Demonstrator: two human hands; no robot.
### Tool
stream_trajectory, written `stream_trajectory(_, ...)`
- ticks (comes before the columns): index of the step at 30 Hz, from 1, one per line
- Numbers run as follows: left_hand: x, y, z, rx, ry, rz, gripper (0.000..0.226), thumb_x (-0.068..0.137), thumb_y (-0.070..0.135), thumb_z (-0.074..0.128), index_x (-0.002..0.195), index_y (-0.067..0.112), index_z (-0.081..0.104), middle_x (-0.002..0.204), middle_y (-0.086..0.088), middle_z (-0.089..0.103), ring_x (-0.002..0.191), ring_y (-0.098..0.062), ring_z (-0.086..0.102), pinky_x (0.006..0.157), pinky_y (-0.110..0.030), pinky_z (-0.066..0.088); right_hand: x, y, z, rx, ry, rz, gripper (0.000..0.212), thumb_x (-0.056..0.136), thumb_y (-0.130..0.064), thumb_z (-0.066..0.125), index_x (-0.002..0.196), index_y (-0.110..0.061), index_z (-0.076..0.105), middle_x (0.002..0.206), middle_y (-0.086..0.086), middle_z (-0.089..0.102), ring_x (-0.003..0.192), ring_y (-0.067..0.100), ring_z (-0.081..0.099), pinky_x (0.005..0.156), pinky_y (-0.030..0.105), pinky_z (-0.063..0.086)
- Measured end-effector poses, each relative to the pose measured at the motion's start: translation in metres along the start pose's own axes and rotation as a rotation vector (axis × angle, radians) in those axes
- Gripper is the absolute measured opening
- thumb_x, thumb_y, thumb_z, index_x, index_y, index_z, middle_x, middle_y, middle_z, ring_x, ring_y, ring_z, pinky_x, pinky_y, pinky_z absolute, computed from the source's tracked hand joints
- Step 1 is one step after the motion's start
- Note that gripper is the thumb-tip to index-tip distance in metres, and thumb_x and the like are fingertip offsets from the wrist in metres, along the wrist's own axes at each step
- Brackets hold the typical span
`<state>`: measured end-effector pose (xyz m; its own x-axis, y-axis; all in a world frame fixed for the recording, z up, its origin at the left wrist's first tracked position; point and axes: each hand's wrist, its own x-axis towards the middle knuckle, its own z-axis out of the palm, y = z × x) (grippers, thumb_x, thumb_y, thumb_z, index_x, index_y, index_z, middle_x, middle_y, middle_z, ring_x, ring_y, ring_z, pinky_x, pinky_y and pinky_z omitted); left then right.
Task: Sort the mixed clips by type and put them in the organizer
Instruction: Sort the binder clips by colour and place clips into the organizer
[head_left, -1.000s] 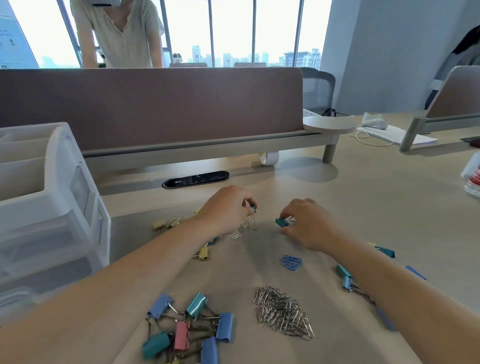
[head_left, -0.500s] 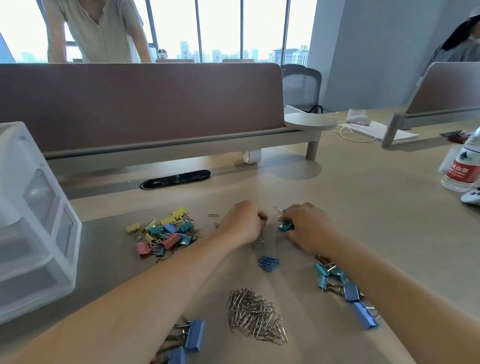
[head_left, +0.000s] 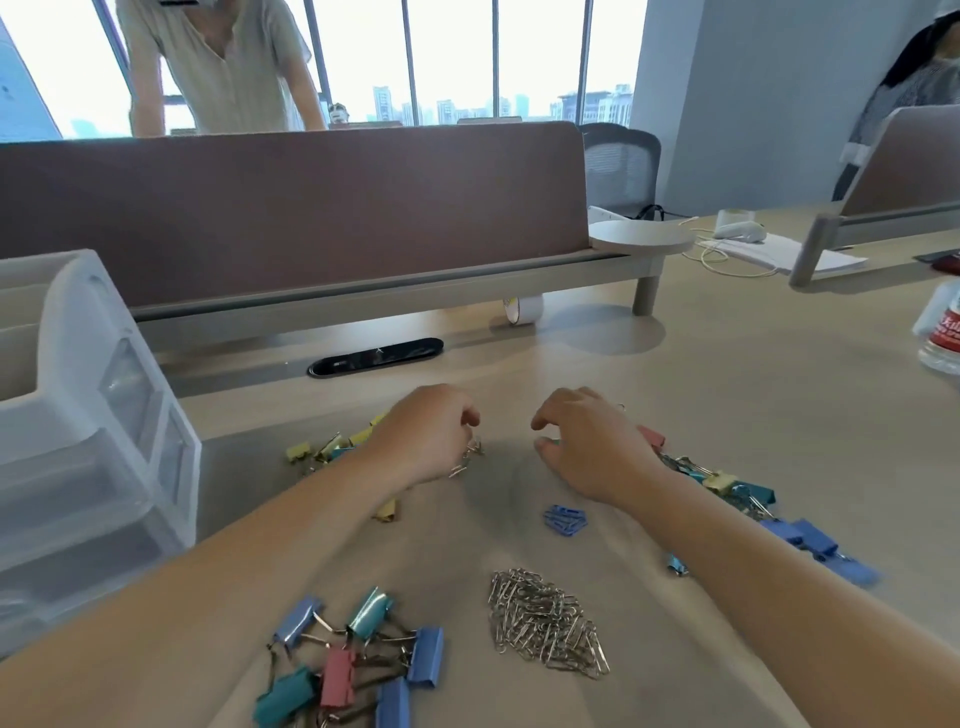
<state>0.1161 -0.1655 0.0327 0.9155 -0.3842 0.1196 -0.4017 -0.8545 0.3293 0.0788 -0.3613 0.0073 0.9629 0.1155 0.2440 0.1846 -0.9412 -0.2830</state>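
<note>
My left hand (head_left: 426, 439) hovers over the mat with fingers curled, pinching a few silver paper clips (head_left: 469, 458) that dangle from its fingertips. My right hand (head_left: 589, 441) rests beside it, thumb and forefinger apart with nothing plainly between them. Near me lie a pile of silver paper clips (head_left: 545, 623), a small heap of blue paper clips (head_left: 565, 519) and large binder clips (head_left: 358, 660). Small binder clips (head_left: 332, 448) sit left of my left hand, and more of them (head_left: 727, 483) trail along my right forearm. The white drawer organizer (head_left: 104, 415) stands at the left.
A brown desk divider (head_left: 311, 218) crosses the back, and a person leans behind it. A black cable port (head_left: 374, 356) and a tape roll (head_left: 521, 312) lie beneath the divider. A water bottle (head_left: 941, 338) stands at the right edge.
The small teal clip pinched in my right hand is no longer seen, and that hand's fingers have parted. My hands have drawn slightly apart. The left still has silver clips.
</note>
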Motion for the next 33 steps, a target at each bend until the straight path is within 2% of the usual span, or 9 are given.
stream_trajectory(3,-0.004,-0.024,-0.008,0.106,0.003,-0.055,0.024,0.092,0.02,0.056,0.113,0.025,0.068,0.117,0.0,0.065,0.106,-0.022,0.059,0.088,-0.033,0.049,0.014,-0.024,0.011,0.003,-0.08,-0.046,0.03,0.095,-0.025,0.056,0.124,-0.021,0.062,0.129,-0.004,0.056,0.122,0.018,0.048,0.101,0.035,0.042)
stream_trajectory(7,-0.003,-0.045,-0.008,0.186,-0.028,-0.056,0.027,0.093,0.021,0.056,0.117,0.025,0.067,0.119,0.0,0.064,0.107,-0.021,0.058,0.086,-0.031,0.047,0.041,-0.045,0.025,-0.085,-0.278,-0.033,0.043,0.098,-0.023,0.05,0.142,-0.019,0.049,0.14,0.003,0.045,0.129,0.026,0.049,0.105,0.038,0.042)
stream_trajectory(10,-0.001,-0.055,-0.005,0.204,-0.067,-0.035,0.03,0.091,0.017,0.053,0.117,0.023,0.068,0.119,-0.002,0.062,0.108,-0.023,0.056,0.086,-0.033,0.048,0.058,-0.055,0.032,-0.108,-0.364,-0.036,0.044,0.097,-0.022,0.05,0.14,-0.012,0.049,0.137,0.01,0.045,0.125,0.031,0.051,0.104,0.038,0.043)
stream_trajectory(13,0.003,-0.061,-0.001,0.232,-0.094,0.02,0.03,0.091,0.02,0.053,0.116,0.022,0.068,0.113,-0.005,0.06,0.109,-0.025,0.054,0.09,-0.039,0.05,0.067,-0.059,0.036,-0.11,-0.381,-0.035,0.039,0.096,-0.023,0.049,0.133,-0.01,0.053,0.134,0.011,0.045,0.121,0.032,0.052,0.101,0.037,0.044)
stream_trajectory(16,0.004,-0.064,0.004,0.245,-0.111,0.042,0.018,0.091,0.028,0.055,0.093,0.019,0.071,0.095,-0.004,0.057,0.095,-0.025,0.054,0.081,-0.04,0.051,0.071,-0.062,0.039,-0.126,-0.389,-0.059,0.042,0.095,-0.023,0.047,0.134,-0.014,0.054,0.135,0.005,0.041,0.12,0.029,0.052,0.102,0.039,0.044)
stream_trajectory(18,0.003,-0.065,0.006,0.259,-0.109,0.056,0.018,0.091,0.027,0.057,0.084,0.017,0.07,0.087,-0.002,0.054,0.089,-0.024,0.053,0.075,-0.038,0.051,0.071,-0.062,0.041,-0.124,-0.386,-0.075,0.035,0.094,-0.023,0.047,0.125,-0.014,0.061,0.131,0.003,0.042,0.112,0.028,0.056,0.098,0.04,0.046)
stream_trajectory(22,0.002,-0.067,0.004,0.238,-0.121,0.097,0.017,0.093,0.027,0.057,0.1,0.021,0.071,0.09,0.002,0.049,0.094,-0.022,0.053,0.076,-0.034,0.047,0.064,-0.063,0.044,-0.061,-0.344,-0.102,0.029,0.096,-0.027,0.049,0.115,-0.015,0.068,0.12,0.001,0.046,0.102,0.026,0.057,0.091,0.036,0.047)
stream_trajectory(25,-0.001,-0.069,0.002,0.216,-0.136,0.112,0.019,0.094,0.025,0.054,0.102,0.021,0.071,0.091,0.004,0.047,0.094,-0.021,0.055,0.073,-0.031,0.044,0.054,-0.065,0.043,-0.015,-0.338,-0.133,0.026,0.098,-0.03,0.051,0.112,-0.017,0.069,0.114,0.001,0.048,0.098,0.024,0.057,0.087,0.035,0.047)
stream_trajectory(33,-0.012,-0.075,-0.003,0.162,-0.106,0.118,0.017,0.095,0.02,0.053,0.1,0.021,0.069,0.096,0.007,0.05,0.095,-0.017,0.055,0.081,-0.031,0.046,0.036,-0.068,0.032,0.063,-0.335,-0.147,0.023,0.093,-0.019,0.058,0.114,-0.02,0.067,0.115,-0.003,0.058,0.105,0.015,0.054,0.083,0.021,0.039)
